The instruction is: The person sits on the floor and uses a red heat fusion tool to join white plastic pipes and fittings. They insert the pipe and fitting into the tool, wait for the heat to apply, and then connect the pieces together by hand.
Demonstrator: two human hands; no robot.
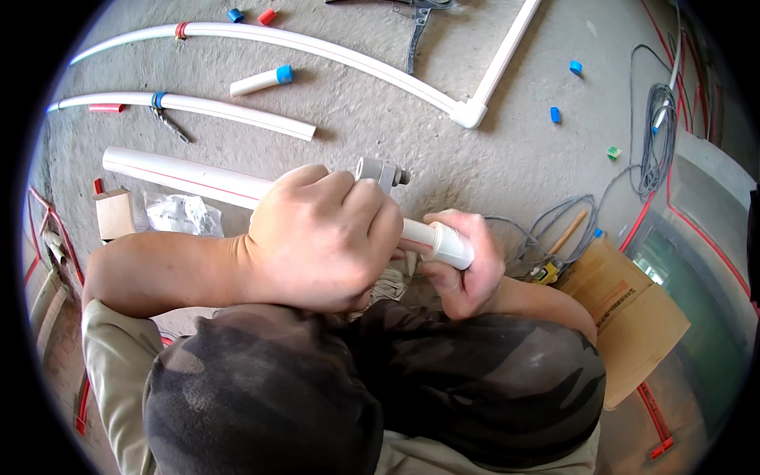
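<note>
A white plastic pipe with a thin red stripe runs from the left through my left hand, which is closed in a fist around it above my knees. At the pipe's right end sits a white pipe fitting, a short collar wider than the pipe. My right hand is closed on this fitting, thumb below and fingers curled over its far side. Just beyond the left knuckles, a grey cylindrical piece with a bolt sticks out; my hand hides the rest of it.
Two long white pipes lie ahead, one joined to an elbow. A short pipe piece, blue caps and a black tool lie around. Coiled grey cable and a cardboard box are at right.
</note>
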